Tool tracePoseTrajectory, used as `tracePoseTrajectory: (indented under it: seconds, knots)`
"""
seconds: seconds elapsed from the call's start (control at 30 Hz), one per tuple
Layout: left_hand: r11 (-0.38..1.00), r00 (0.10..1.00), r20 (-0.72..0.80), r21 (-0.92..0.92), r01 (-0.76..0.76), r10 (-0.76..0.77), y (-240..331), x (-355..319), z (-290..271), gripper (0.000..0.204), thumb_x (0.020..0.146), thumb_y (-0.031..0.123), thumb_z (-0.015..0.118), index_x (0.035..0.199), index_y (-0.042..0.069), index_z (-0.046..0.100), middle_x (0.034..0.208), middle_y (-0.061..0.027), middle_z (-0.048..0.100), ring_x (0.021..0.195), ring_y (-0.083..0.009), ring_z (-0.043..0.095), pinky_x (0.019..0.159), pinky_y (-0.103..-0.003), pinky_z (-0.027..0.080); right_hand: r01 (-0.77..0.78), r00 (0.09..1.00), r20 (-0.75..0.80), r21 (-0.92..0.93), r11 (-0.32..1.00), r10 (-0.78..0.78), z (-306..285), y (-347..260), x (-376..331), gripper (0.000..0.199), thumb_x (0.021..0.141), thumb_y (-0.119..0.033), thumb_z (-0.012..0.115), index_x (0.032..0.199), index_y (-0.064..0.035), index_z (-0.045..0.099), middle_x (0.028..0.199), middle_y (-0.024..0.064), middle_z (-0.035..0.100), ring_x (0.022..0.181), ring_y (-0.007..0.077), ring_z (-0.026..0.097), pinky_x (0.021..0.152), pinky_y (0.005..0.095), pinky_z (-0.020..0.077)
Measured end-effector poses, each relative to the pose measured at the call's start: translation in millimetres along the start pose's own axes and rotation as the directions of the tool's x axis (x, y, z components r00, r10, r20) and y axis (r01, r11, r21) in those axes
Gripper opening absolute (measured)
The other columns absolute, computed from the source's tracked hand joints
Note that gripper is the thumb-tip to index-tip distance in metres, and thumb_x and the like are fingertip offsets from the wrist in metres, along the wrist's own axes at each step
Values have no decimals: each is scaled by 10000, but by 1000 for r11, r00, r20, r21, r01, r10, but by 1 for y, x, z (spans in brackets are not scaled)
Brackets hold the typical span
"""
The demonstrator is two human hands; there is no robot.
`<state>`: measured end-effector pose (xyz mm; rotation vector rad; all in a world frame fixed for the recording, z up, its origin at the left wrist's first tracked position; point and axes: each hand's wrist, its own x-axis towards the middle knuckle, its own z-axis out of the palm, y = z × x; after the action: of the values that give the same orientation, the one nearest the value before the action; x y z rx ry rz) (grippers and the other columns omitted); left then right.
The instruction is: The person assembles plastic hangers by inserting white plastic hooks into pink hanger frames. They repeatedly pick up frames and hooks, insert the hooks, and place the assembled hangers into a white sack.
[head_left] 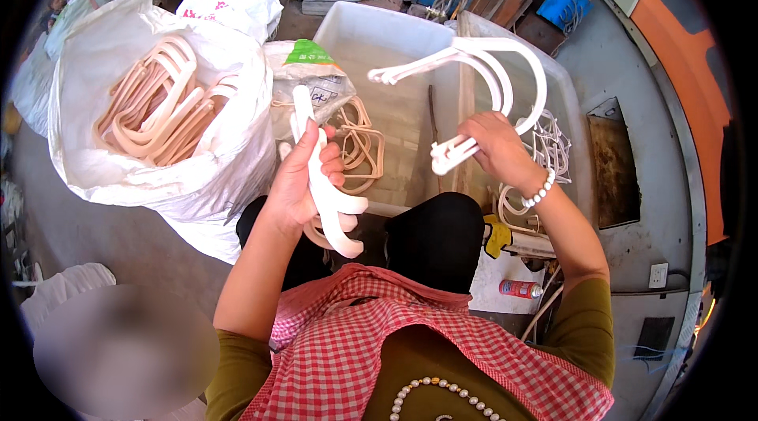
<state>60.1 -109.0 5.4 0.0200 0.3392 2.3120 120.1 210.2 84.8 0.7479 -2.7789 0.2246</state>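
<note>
White curved hanger piece (pixel 505 77), upper centre-right of frame, arcs above the right hand (pixel 493 148), which is clamped on its lower end near frame centre; the free end points left over a pale plastic bin (pixel 371 34). Second white piece (pixel 324 184), left of centre, runs upright through the left hand (pixel 296 184), fingers curled tight around its middle, lower end flaring just above the black-clad knees (pixel 438 231). Hands apart, each with its own piece. Large white sack (pixel 103 50) at upper left, full of beige hanger parts (pixel 158 105). More loose beige loops (pixel 363 144) lie between the hands. Red-checked apron (pixel 379 326) at bottom centre.
</note>
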Motion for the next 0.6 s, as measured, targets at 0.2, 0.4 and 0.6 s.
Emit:
tracePoseTrajectory:
  seconds: [0.2,0.4,0.6]
  knots:
    - [999,999,37,-22,-25,26,-12,3,-4,905,744,816,445,1071,-26,510,742,-25,436,647,-145,460,648,-314,500,440,898,-39,43,897,-438,-12,-51,7,240,695,-85,623,922,-69,548,956,94,577,926,293,560,901,457,424]
    - [985,989,139,-154,78,-56,-38,-12,25,965,664,867,456,1068,-4,538,735,-15,447,656,-148,470,627,-336,520,463,883,102,-28,886,-458,23,-66,1,180,737,-133,571,903,-65,553,946,76,564,918,241,560,855,356,457]
    - [996,986,158,-58,69,-59,-51,-30,16,928,666,773,608,1168,6,468,852,-2,430,725,-100,432,645,-238,473,502,847,206,-13,865,-489,33,-78,7,193,779,-131,533,958,-57,541,1006,91,565,1035,255,540,992,376,391]
